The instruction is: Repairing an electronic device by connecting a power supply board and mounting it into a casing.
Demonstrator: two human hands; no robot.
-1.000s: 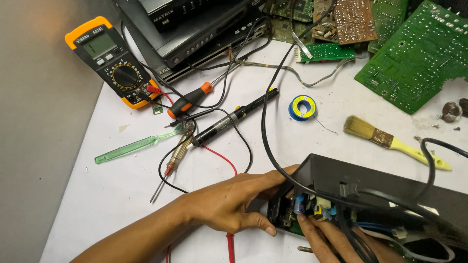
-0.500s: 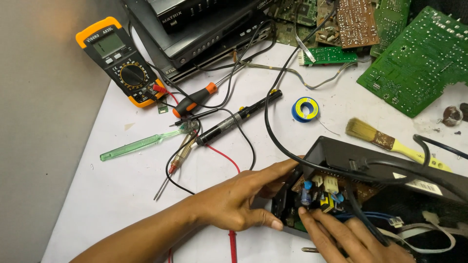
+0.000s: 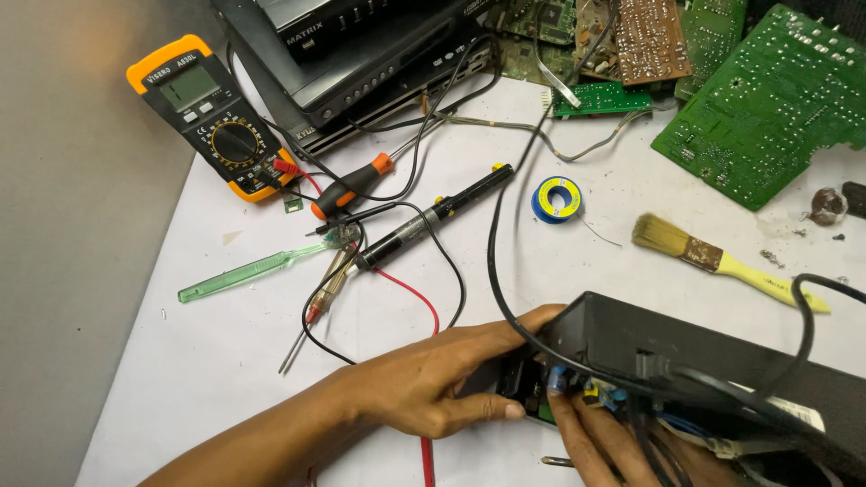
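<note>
My left hand (image 3: 442,374) grips the near left corner of a black device case (image 3: 686,356), thumb below and fingers on its top edge. My right hand (image 3: 600,442) lies at the bottom edge of the head view, fingertips pressed against the green circuit board (image 3: 544,413) with small blue and yellow parts inside the open case. A black cable (image 3: 494,271) runs from the case up across the white sheet. Whether the right hand pinches anything is hidden.
On the white sheet lie a yellow multimeter (image 3: 209,117), an orange-handled screwdriver (image 3: 352,188), a black soldering iron (image 3: 433,219), a green plastic tool (image 3: 242,272), a blue solder spool (image 3: 557,198) and a yellow paintbrush (image 3: 722,261). Green circuit boards (image 3: 767,99) and black set-top boxes (image 3: 361,54) crowd the back.
The case has been tilted and shifted slightly, exposing the board inside differently. My left hand stays on its corner while my right fingers moved a little along the board.
</note>
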